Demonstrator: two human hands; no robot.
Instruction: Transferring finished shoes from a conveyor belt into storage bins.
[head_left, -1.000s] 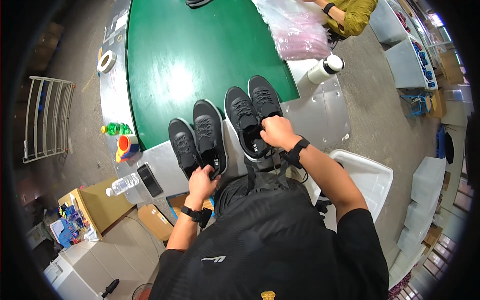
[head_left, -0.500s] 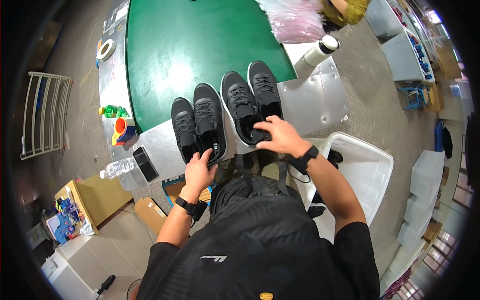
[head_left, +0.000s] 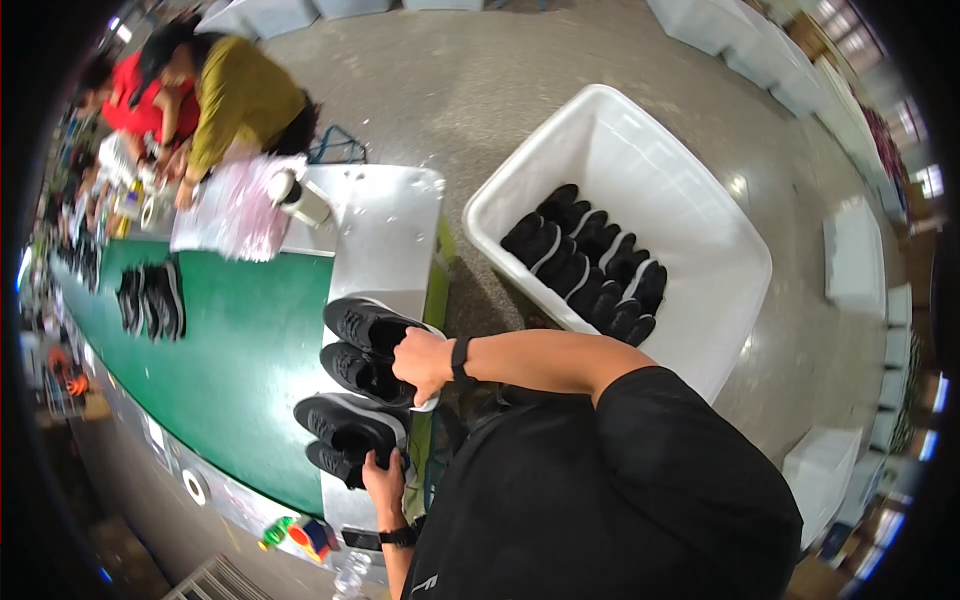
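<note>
Two pairs of black sneakers with pale soles lie side by side at the metal end of the table, heels toward me. My right hand (head_left: 424,364) is closed over the heels of the farther pair (head_left: 362,326), fingers at the shoe openings. At the nearer pair (head_left: 345,418), my left hand (head_left: 386,484) holds a heel, its thumb and fingers at the collar. The toes of both pairs rest on or near the green table surface (head_left: 235,375).
Rows of black shoes (head_left: 590,265) lie inside a large white tub (head_left: 655,150) to the right. On the table are pink plastic bags (head_left: 235,215), a white bottle (head_left: 300,195), more shoes (head_left: 152,300), and a phone (head_left: 360,540). A person in an olive top (head_left: 245,95) works across it.
My view has swung to the right, bringing the tub, its shoes and the co-workers into sight. My right hand has closed over the heels of its pair; my left stays at the other pair.
</note>
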